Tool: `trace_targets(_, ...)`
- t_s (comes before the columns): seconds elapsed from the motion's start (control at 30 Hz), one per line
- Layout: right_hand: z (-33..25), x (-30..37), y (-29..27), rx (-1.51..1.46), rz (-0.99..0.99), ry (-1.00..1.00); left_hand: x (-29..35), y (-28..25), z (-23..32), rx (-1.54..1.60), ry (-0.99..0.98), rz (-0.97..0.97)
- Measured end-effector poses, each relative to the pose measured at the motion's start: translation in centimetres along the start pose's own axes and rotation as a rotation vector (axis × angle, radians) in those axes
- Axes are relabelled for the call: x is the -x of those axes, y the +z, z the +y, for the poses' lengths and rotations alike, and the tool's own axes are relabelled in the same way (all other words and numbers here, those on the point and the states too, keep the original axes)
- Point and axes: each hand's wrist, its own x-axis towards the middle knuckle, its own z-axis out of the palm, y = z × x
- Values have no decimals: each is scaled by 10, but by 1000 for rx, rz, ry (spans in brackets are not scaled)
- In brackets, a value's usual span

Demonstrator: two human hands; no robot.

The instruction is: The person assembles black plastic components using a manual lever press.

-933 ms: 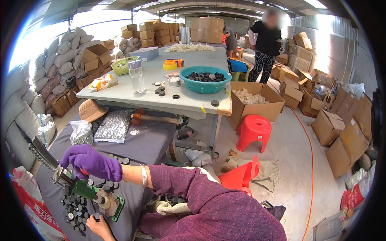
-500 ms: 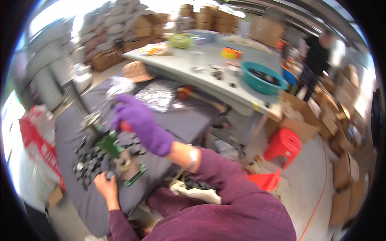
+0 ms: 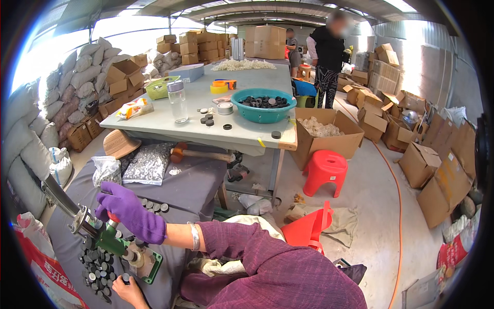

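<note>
A green hand press (image 3: 109, 242) with a metal column and a spring stands on the grey cloth at lower left. My right hand (image 3: 133, 213), in a purple glove, is closed around the red knob (image 3: 112, 217) of its lever. Bare and low beside the press base, my left hand (image 3: 129, 292) pinches a small round cap (image 3: 126, 277) between thumb and fingers. Loose black and grey caps (image 3: 98, 265) lie heaped left of the press. A few more caps (image 3: 154, 206) sit behind my glove.
Behind are a mallet (image 3: 203, 154), a clear bag of small parts (image 3: 148, 164) and a straw hat (image 3: 121, 143). The long table (image 3: 247, 135) holds a teal basin (image 3: 262, 114) of black caps. A red stool (image 3: 326, 172) and cartons stand right; a person (image 3: 329, 51) stands farther off.
The view has turned and steadied, so the press and both hands appear lower and farther left. My right hand remains on the lever knob, and my left stays beside the press base.
</note>
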Motion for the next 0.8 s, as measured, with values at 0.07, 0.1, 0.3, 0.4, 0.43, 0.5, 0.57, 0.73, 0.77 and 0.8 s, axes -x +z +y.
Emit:
trace_targets(0.07,-2,-3,-1,106,-101,7,-1,-3,-1,-1,-10,0)
trace_targets(0.1,-1,-3,-1,105,-103,8,0,-4,-2,3,-4,5)
trace_targets(0.3,-3,-6,8,74,-75,39,-4,-6,-3,-14,-15,6)
trace_targets(0.4,0,-8,5,42,-76,-18,-5,-4,0,-16,-6,3)
trace_targets(0.43,0,-8,7,40,-92,-18,-4,-4,-1,-20,-15,4)
trace_targets(0.5,1,-7,10,35,-110,-18,-1,-6,-5,-26,-17,11)
trace_targets(0.57,-9,-5,12,127,-137,-65,-2,-4,-3,-22,-5,11)
trace_targets(0.73,-30,-5,18,223,-214,-49,-1,-1,-3,-29,-10,10)
trace_targets(0.77,-33,-8,18,218,-248,27,0,-1,-4,-31,-11,8)
trace_targets(0.8,-34,-11,18,213,-247,33,2,-2,-6,-46,-33,2)
